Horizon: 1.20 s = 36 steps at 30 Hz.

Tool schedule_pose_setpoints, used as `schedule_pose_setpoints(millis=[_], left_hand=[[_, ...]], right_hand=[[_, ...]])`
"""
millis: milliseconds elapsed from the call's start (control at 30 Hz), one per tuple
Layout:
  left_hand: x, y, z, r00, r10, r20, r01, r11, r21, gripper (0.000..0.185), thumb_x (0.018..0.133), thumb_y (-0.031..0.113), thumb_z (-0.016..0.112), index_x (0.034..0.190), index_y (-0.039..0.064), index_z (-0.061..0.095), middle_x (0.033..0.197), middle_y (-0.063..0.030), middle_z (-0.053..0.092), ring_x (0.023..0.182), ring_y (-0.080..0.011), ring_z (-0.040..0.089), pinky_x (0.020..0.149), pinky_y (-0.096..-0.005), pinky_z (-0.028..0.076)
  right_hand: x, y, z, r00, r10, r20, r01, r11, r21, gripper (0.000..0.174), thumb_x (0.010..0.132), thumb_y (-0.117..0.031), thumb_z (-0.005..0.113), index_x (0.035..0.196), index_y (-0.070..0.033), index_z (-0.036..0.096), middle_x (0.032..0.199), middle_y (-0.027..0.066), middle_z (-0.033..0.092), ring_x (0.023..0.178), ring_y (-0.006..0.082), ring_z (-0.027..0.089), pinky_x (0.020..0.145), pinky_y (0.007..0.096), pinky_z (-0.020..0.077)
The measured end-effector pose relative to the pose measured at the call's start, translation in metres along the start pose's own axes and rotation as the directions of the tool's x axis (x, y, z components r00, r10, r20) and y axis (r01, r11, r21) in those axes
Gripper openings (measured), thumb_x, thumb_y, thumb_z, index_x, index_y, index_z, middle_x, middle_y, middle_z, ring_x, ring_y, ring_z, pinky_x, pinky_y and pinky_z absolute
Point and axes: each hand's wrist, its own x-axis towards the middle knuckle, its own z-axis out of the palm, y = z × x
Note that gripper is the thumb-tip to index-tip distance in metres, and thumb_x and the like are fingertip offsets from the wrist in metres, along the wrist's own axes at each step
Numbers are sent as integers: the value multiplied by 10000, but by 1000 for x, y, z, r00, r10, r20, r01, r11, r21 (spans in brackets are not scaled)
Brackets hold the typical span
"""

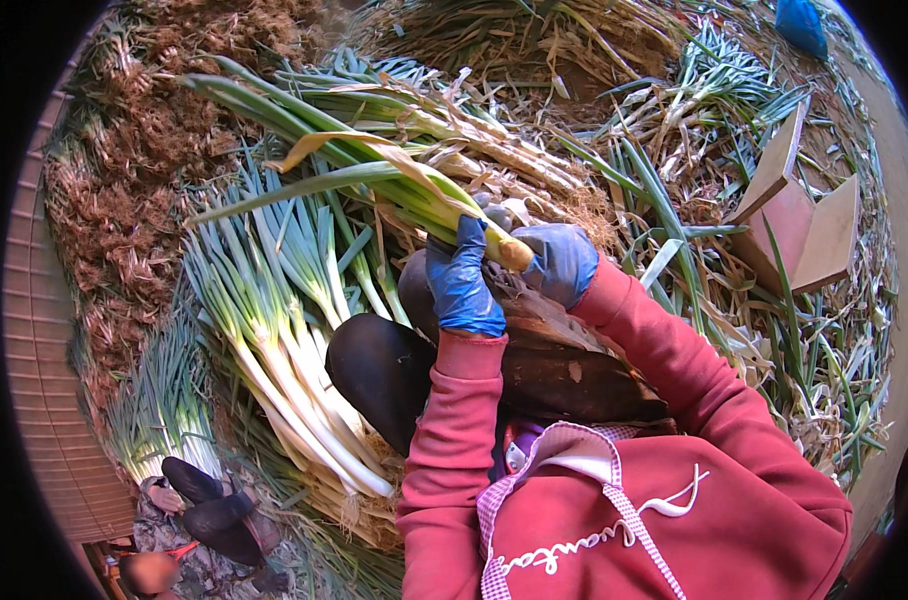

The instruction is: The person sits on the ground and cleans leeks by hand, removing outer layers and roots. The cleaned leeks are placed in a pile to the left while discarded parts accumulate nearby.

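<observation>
My left hand (pixel 465 281), in a blue glove, grips a large green onion (pixel 439 199) near its pale lower end, thumb along the stalk. Its long green leaves and one yellowed, dry leaf reach to the upper left. My right hand (pixel 562 259), in a worn blue-grey glove, is closed around the same stalk by its brownish bottom end, with fingertips showing behind it. Both hands are above my dark-clad knees. To the left lies a pile of green onions with clean white stems (pixel 296 382). Beyond my hands are untrimmed green onions (pixel 499 146) with dry husks and roots.
A wooden board frame (pixel 791 225) stands on the right among leaf scraps (pixel 814 360). Bundles with brown roots (pixel 146 187) line the left, beside a ribbed wall (pixel 41 322). Another person (pixel 206 517) sits at lower left. A blue bag (pixel 801 28) lies at upper right.
</observation>
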Motion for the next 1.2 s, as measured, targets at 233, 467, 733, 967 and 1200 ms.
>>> schedule_pose_setpoints(millis=[233, 467, 733, 967, 1200], left_hand=[[-11, 21, 5, 988, 97, 122, -83, 990, -112, 507, 816, 314, 613, 1143, -50, 480, 907, -99, 603, 769, -166, 575, 709, -271, 493], [15, 46, -19, 909, -117, 399, 299, 852, -430, 619, 884, 397, 428, 1311, -34, 306, 635, 5, 408, 584, -122, 440, 763, -353, 428], [17, 25, -19, 861, -152, 485, 374, 836, -402, 690, 849, 515, 427, 1353, 76, 258, 1039, -140, 575, 692, -215, 579, 672, -369, 487], [-5, 24, -41, 972, -233, 28, 231, 928, -291, 609, 873, 397, 485, 1321, 30, 295, 1253, -147, 454, 1129, -267, 476, 937, -421, 401], [3, 31, -35, 963, -13, 268, 135, 887, -442, 604, 849, 369, 531, 1298, 11, 342, 1237, -114, 496, 1071, -233, 527, 831, -353, 461]], right_hand=[[-54, 60, -7, 798, 594, -99, -602, 791, -108, 354, 852, -354, 468, 788, -36, 608, 643, 131, 593, 565, 249, 588, 535, 351, 461], [-117, 85, -80, 747, 645, 161, -479, 690, -542, 330, 852, -351, 472, 941, -64, 607, 814, 134, 608, 768, 284, 602, 717, 371, 460], [-10, -33, -23, 748, 372, 550, -477, 877, 55, 361, 859, -350, 507, 1032, -46, 599, 737, 82, 658, 628, 149, 597, 630, 297, 470], [-20, -38, -18, 891, 143, 432, 2, 948, -318, 237, 868, -270, 494, 954, -95, 628, 687, 138, 633, 563, 228, 604, 556, 366, 469], [-52, 87, 23, 916, 384, 117, -393, 917, 63, 221, 842, -276, 549, 888, -83, 647, 579, 61, 578, 495, 140, 526, 503, 301, 449]])
